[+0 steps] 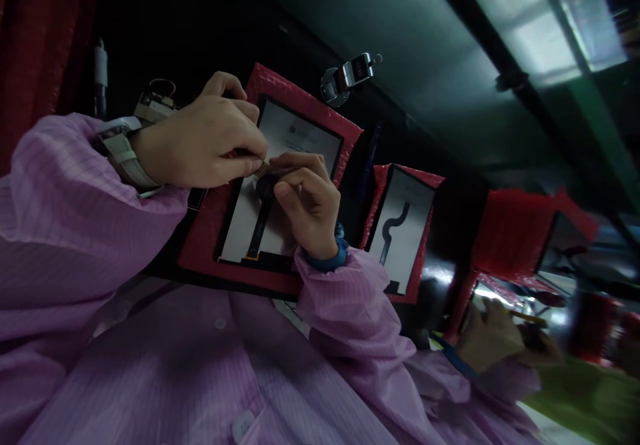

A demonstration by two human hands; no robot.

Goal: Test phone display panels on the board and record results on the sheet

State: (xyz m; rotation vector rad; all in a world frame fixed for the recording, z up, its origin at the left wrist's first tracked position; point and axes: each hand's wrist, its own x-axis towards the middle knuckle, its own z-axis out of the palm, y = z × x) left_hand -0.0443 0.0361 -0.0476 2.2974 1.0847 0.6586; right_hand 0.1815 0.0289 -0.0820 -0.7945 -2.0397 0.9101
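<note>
My left hand [200, 140], with a watch on the wrist, pinches the small golden end [262, 168] of a black flex cable [260, 225] between thumb and forefinger. From the right, my right hand [313, 205], with a blue band at the wrist, has its curled fingers closed at that same end; the exact grip is partly hidden. The cable runs down over the white back of a flat display panel [235, 238]. Under the panel lies a red bubble-wrap pad [197, 258].
A second panel [407, 212] with a curved black cable rests on red wrap to the right. Behind stands a shiny metal device [347, 78]. A pen [101, 75] lies at left. At far right, a co-worker's hands [487, 338] work near red wrap [515, 232].
</note>
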